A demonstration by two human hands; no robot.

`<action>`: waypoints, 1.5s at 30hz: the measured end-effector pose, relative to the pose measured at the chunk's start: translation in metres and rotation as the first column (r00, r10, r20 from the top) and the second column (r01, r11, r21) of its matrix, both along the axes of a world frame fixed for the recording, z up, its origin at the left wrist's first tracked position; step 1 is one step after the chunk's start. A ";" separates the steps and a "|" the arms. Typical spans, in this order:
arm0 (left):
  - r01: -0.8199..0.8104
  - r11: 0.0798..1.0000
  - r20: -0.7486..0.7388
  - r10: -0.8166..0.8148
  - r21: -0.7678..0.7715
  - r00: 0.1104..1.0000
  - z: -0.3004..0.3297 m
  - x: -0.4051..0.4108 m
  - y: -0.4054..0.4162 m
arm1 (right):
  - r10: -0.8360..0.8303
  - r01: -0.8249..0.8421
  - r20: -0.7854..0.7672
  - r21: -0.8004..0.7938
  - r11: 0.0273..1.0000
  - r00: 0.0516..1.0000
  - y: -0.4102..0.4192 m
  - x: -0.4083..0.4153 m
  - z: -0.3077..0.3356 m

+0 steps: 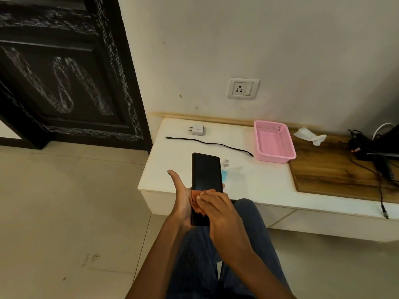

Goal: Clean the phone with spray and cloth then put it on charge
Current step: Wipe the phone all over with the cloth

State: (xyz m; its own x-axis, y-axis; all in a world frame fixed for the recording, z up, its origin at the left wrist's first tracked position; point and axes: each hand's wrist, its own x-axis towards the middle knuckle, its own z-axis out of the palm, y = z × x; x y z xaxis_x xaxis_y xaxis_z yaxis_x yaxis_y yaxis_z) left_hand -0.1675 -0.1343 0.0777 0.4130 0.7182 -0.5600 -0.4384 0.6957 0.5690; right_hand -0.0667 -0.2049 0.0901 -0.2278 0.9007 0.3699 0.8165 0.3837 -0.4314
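Lower centre of frame: the left hand (182, 198) cradles the phone (206, 173) from beneath, thumb stretched up along its left edge, fingertips just showing past its right edge. Phone is a flat black slab, glossy dark glass, rounded corners, held upright over the front edge of the tabletop (265, 180). The right hand (218, 209) presses a crumpled orange cloth (195, 200) onto the lower screen, fingers curled over the fabric.

Just right of the phone, partly hidden behind it: a small clear spray bottle (226, 167) with blue liquid and a white nozzle, standing on the smooth white surface. Further back, a white boxy charger plug (197, 129), and a thin black cable (209, 144) lying loose, nearly straight, its right end close to a pink perforated plastic basket (274, 141). White wall socket (243, 88) above.

Right side: wood-grain panel, a crumpled white tissue (311, 135), tangled black cords (367, 152). Bare white surface lies between bottle and basket. Left of the tabletop, open pale tiled floor (64, 190).
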 end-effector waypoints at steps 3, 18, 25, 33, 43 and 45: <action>0.000 0.999 -0.006 0.000 0.042 1.000 0.008 0.002 0.005 | -0.029 0.029 -0.191 -0.004 1.000 0.981 0.007 -0.001 0.005; 0.041 0.991 0.067 -0.049 0.125 0.997 0.024 0.011 0.001 | -0.140 0.142 -0.079 0.015 0.990 0.987 0.080 0.016 0.037; 0.072 0.995 0.003 -0.072 0.075 0.997 0.017 0.004 0.005 | -0.052 0.055 -0.059 0.049 0.997 0.997 0.020 0.015 0.002; 0.088 0.988 -0.103 -0.075 0.127 0.992 0.024 0.008 0.003 | -0.072 0.071 0.007 0.116 0.991 0.997 0.020 0.018 0.010; 0.105 0.981 -0.075 -0.094 0.165 0.993 0.026 0.013 0.000 | -0.200 0.203 -0.111 0.016 0.979 0.974 0.085 0.027 0.040; 0.090 0.982 -0.080 -0.077 0.168 0.994 0.025 0.012 0.001 | -0.209 0.212 -0.097 0.017 0.977 0.973 0.084 0.025 0.038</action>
State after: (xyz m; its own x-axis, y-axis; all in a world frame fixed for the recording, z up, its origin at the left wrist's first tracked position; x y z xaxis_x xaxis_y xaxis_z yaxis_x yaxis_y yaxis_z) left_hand -0.1557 -0.1334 0.1027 0.4382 0.7708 -0.4623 -0.3358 0.6175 0.7112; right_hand -0.0413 -0.1205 0.1284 0.0029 0.9143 0.4051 0.8363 0.2199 -0.5023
